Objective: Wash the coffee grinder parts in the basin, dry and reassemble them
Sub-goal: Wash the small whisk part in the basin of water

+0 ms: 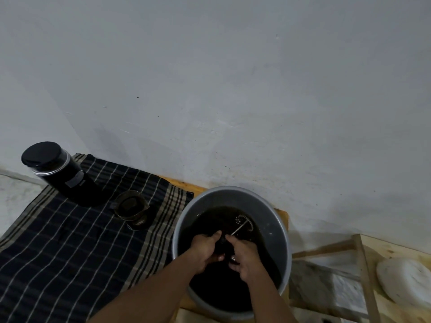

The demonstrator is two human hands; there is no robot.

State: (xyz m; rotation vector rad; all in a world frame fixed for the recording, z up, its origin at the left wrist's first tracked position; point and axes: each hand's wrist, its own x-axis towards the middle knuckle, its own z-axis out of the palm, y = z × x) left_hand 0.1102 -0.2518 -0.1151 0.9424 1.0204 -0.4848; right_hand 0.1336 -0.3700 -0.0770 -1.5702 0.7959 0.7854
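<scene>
From the head view, both my hands are down in the grey basin [211, 198], which is full of dark brown water. My left hand [205, 249] and right hand [245, 255] each have their fingers curled around the same small dark grinder part [223, 246], right at the water surface. A thin metal rod [240, 228] pokes out of the water just behind it. Off to my left, a black-lidded jar [58, 173] and a small glass cup [131, 207] sit on the striped cloth [70, 252].
</scene>
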